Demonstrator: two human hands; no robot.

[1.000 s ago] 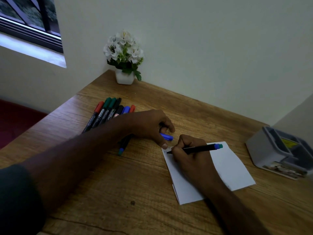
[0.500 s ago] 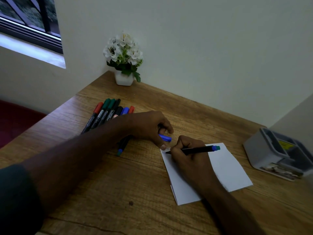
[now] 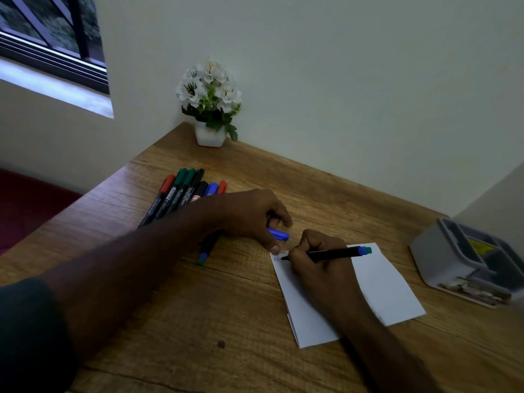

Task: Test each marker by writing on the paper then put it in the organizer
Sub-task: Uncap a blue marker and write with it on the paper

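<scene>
My right hand (image 3: 320, 268) grips a black marker with a blue end (image 3: 337, 253), its tip touching the top left corner of the white paper (image 3: 380, 285), where a few faint strokes show. My left hand (image 3: 252, 215) rests on the table just left of the paper, its thumb at the paper's corner, and holds the blue cap (image 3: 279, 233). A row of several capped markers (image 3: 181, 191) lies behind my left forearm. One more marker (image 3: 206, 249) pokes out under my left wrist. The grey organizer (image 3: 442, 259) stands at the right edge.
A white pot of white flowers (image 3: 210, 109) stands in the far corner of the wooden table (image 3: 198, 321). Walls close the table's back and right sides. A window is at upper left, and the table's left edge drops to a dark red floor.
The marker tip has crept slightly along the paper's top left corner while writing. My left hand stays put with the cap. The view shifted a little.
</scene>
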